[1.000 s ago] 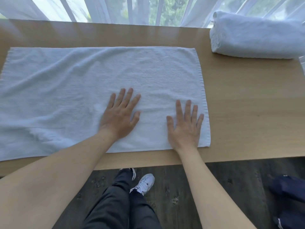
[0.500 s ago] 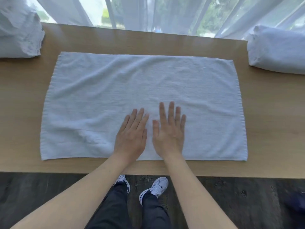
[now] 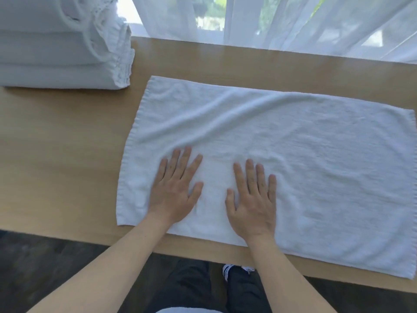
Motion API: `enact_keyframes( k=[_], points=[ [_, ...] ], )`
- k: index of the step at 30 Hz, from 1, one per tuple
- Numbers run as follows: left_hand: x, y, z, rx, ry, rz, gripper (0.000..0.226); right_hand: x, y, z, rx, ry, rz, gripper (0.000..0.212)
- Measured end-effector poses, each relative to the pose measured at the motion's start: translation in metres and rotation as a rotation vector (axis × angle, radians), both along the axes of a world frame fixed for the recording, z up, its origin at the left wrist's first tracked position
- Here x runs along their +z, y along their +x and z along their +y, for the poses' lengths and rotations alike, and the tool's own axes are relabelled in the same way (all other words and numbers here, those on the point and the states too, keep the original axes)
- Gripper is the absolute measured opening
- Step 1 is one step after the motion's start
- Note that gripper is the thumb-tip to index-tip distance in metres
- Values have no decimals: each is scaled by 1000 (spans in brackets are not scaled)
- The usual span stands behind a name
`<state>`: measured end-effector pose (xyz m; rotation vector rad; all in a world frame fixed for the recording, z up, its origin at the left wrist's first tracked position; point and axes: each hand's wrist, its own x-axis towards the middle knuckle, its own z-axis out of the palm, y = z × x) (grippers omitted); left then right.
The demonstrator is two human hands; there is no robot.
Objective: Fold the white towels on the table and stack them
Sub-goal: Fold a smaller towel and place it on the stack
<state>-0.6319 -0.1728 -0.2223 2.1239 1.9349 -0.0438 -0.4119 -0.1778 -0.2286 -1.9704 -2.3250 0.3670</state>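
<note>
A white towel [image 3: 304,159] lies spread flat on the wooden table [image 3: 61,154], its long side along the near edge, with a diagonal wrinkle across its far left part. My left hand [image 3: 176,188] presses flat on the towel's near left area, fingers straight and spread. To its right, my right hand [image 3: 252,199] also lies flat on the towel, palm down. A stack of folded white towels [image 3: 61,46] sits at the table's far left corner.
Sheer white curtains [image 3: 293,23] hang along the far table edge in front of a window. Bare wood shows left of the spread towel. Below the near table edge are a dark floor, my dark trousers and a white shoe [image 3: 228,271].
The view has swung left: the rolled towel at the right has left the frame and the folded stack is now in view. My hands slid leftward over the towel and moved apart.
</note>
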Motion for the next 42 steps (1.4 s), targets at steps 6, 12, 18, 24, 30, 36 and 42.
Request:
enact_keyframes(
  k=[6,12,18,24,30,36,42],
  points=[
    [2,-69,44,212,-16,0,68,-1,-1,1,-3,22,-19,66],
    [14,-11,109,-36,104,-165,65,0,-2,3,-13,27,-40,67],
    [5,13,163,-157,16,-23,68,-1,-3,4,-19,34,-27,66],
    [11,-2,190,231,-17,-55,66,3,-2,3,-31,36,-14,64],
    [12,55,127,-393,1,-51,66,2,-3,4,-39,39,-8,64],
    [4,-8,183,121,-3,25,65,1,-3,4,-32,41,-7,64],
    [14,29,43,-30,71,-218,63,1,-3,5,-36,39,2,64]
  ],
)
